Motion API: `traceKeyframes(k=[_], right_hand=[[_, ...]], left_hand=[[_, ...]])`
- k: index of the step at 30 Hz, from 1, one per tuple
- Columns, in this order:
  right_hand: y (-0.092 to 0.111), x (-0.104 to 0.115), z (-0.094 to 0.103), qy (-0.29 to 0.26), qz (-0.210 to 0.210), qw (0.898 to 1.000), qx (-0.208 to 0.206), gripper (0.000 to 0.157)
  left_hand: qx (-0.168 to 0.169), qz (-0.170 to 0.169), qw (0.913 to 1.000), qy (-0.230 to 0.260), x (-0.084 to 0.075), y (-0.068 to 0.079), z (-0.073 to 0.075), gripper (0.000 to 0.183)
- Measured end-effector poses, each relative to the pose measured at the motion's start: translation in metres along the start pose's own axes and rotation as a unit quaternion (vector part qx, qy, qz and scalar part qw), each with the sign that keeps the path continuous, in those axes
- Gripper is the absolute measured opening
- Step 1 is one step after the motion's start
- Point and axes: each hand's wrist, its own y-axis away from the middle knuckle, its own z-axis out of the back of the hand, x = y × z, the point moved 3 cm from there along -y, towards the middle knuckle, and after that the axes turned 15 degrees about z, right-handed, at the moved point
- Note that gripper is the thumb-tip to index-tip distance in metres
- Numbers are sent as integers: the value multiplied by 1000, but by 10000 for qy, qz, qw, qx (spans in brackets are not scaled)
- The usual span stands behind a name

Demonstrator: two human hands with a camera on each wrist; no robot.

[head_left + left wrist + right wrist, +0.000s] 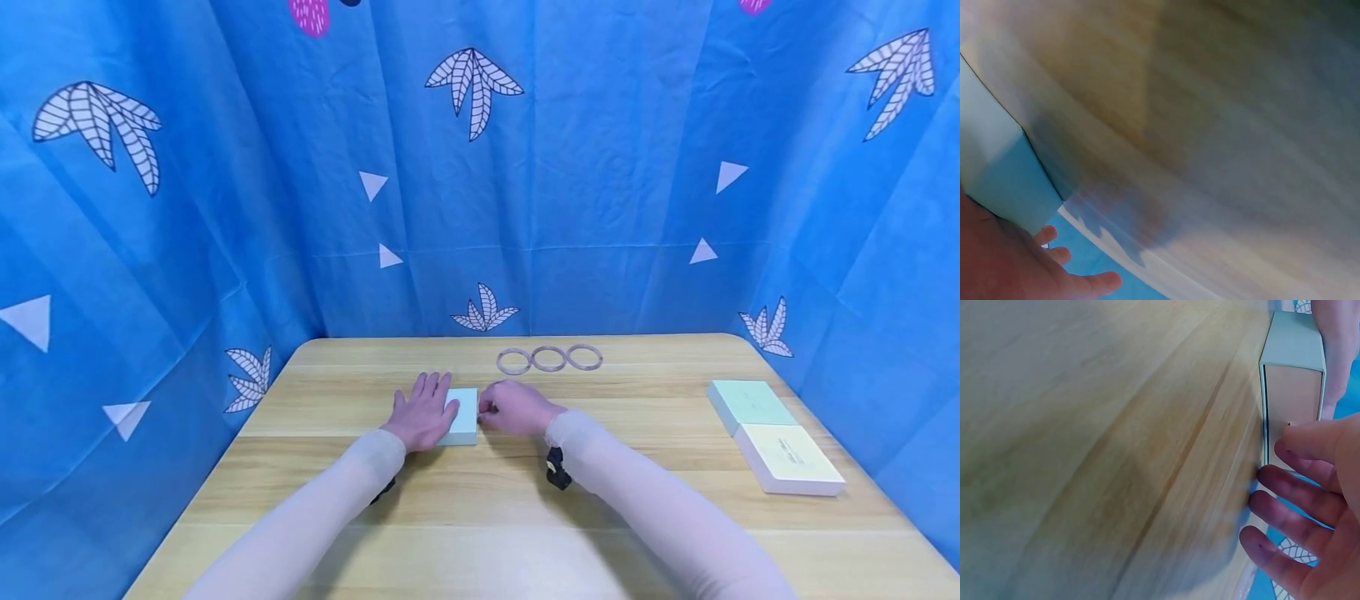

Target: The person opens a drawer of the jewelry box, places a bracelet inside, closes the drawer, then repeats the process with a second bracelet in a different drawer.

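A small pale blue box [467,417] lies on the table, its outer sleeve framing a lighter inner end face [1294,394] like a drawer. My left hand [424,410] rests flat across the left part of its top, fingers straight and pointing away from me. At the box's right end is my right hand [517,407]. Its thumb [1313,439] and index fingertip meet at the inner end face and pinch a small pull there, mostly hidden by the fingers. The other right fingers are loosely bent beside the box.
Three thin purplish rings [549,359] lie in a row behind the box. On the right side of the wooden table [450,542] are a green box [752,402] and a cream box [789,454], end to end. A blue patterned curtain [585,167] surrounds the table.
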Motion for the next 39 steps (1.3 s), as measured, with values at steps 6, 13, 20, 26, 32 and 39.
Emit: traceKeyframes(k=[6,13,20,26,32,39], right_hand=[[-1,0,-4,184,81,9998,-12,9],[0,0,-6,339,130,9993,30,11],[1,-3,-5,445,105,9990,24,14],[4,-1,-1,504,108,9987,-6,12],[7,-3,1,527,125,9985,-4,13],[10,-6,0,450,22,9990,57,15]], left_hand=[[23,27,10000,18,4,-2,-5,71],[158,93,9998,32,7,-7,-12,73],[94,43,9999,35,5,-7,-10,73],[110,65,9999,64,5,-9,-9,73],[187,35,9998,25,5,-9,-7,73],[220,37,9997,-54,6,-8,-6,74]])
